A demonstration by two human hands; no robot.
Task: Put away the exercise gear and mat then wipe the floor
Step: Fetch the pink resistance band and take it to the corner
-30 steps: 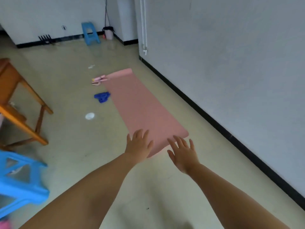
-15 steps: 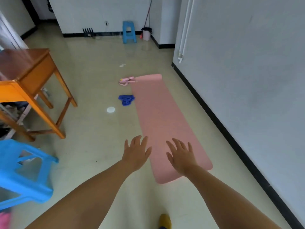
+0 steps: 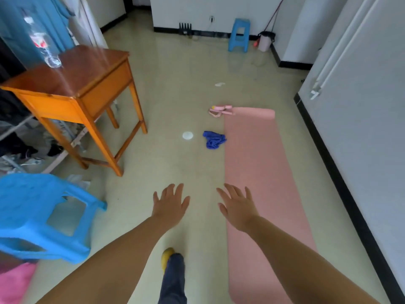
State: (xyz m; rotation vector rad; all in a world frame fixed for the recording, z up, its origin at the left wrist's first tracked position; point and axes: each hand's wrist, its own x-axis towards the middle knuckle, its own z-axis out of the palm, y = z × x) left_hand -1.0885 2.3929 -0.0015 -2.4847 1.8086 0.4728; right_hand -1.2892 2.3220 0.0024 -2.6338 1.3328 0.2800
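A pink exercise mat point(image 3: 256, 163) lies flat on the pale floor, running from near my feet toward the far wall. A bunched blue band point(image 3: 213, 139) lies against its left edge, and a pink band point(image 3: 219, 110) sits at its far left corner. A small white disc point(image 3: 187, 135) lies on the floor left of the blue band. My left hand point(image 3: 169, 204) hovers over bare floor with fingers spread, holding nothing. My right hand point(image 3: 237, 205) is spread over the mat's left edge, also empty.
An orange wooden table point(image 3: 72, 84) with a plastic bottle point(image 3: 47, 51) stands at the left. A blue plastic stool point(image 3: 37, 218) is close at lower left, another blue stool point(image 3: 240, 35) by the far wall next to a bucket point(image 3: 265, 41). A wall with black skirting runs along the right.
I have stepped forward and turned left. The mat now runs alongside my right arm, and the table and near stool have come further into view. Both hands stay spread and empty.
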